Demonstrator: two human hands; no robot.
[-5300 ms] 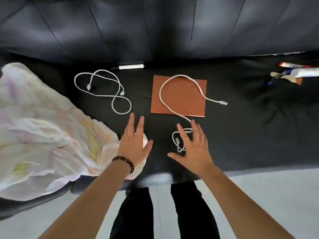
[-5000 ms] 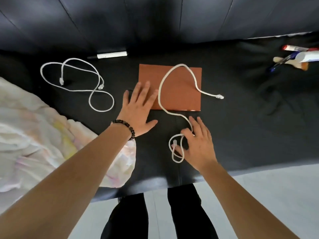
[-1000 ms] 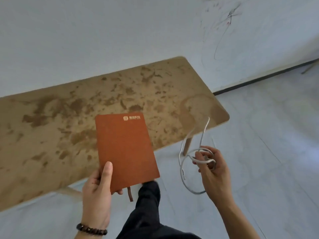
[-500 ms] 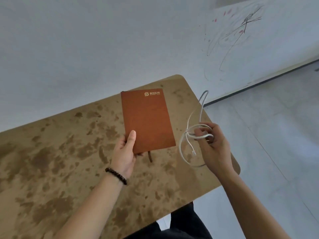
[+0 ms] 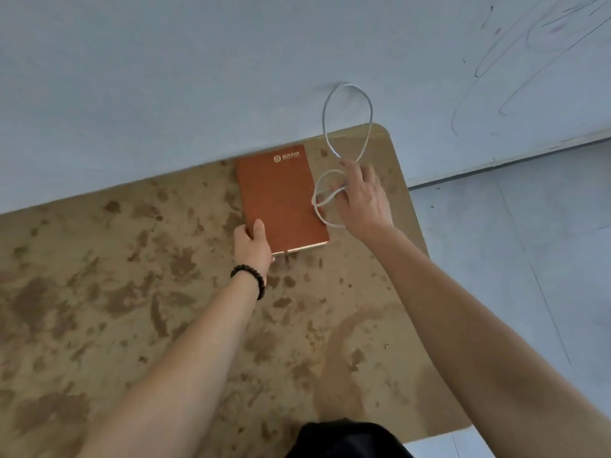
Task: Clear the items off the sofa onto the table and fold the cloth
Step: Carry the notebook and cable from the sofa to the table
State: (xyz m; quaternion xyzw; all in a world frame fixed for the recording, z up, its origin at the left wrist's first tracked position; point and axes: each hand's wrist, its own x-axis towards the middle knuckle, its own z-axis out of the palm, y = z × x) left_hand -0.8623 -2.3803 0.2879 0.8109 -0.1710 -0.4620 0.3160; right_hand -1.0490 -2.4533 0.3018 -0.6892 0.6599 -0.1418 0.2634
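stained table (image 5: pixel 99 292) abuts scribbled wall (image 5: pixel 165 77) behind notebook (image 5: pixel 281 196), cable (image 5: pixel 324 123).

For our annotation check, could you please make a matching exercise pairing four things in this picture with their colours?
Things:
1 notebook
2 cable
3 bracelet
4 table

Colours:
A white
B black
C rust-orange
D tan with brown stains

Pairs: 1-C, 2-A, 3-B, 4-D
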